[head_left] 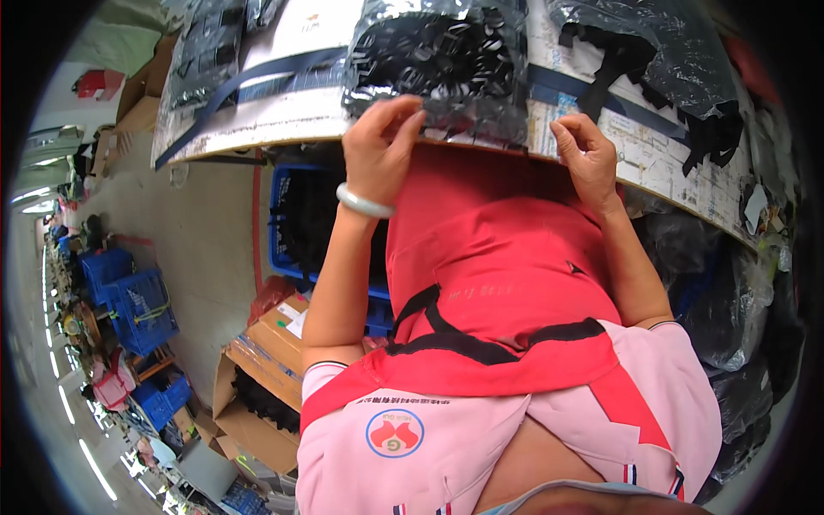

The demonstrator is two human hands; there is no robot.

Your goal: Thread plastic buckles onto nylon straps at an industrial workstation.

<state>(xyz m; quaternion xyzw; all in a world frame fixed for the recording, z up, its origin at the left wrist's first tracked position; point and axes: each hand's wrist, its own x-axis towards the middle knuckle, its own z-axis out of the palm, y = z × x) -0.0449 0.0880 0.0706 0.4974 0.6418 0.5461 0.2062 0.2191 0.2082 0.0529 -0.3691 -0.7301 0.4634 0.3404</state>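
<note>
pink shirt (pixel 481 446) and red apron (pixel 498 283) lie below both hands: left hand (pixel 378 150) pinches the plastic bag (pixel 438 64) edge to steady it, right hand (pixel 588 154) curled loosely just beside, gripping nothing.

Clear plastic bag (pixel 438 60): transparent, crinkled, glossy, filled with a dense heap of small black strap-and-buckle pieces. It lies flat on the counter (pixel 283 120) at its near edge, its lower border overhanging that edge slightly. The left hand (pixel 378 146) pinches the lower border; the right hand (pixel 588 154) rests just beside its lower right corner.
</note>
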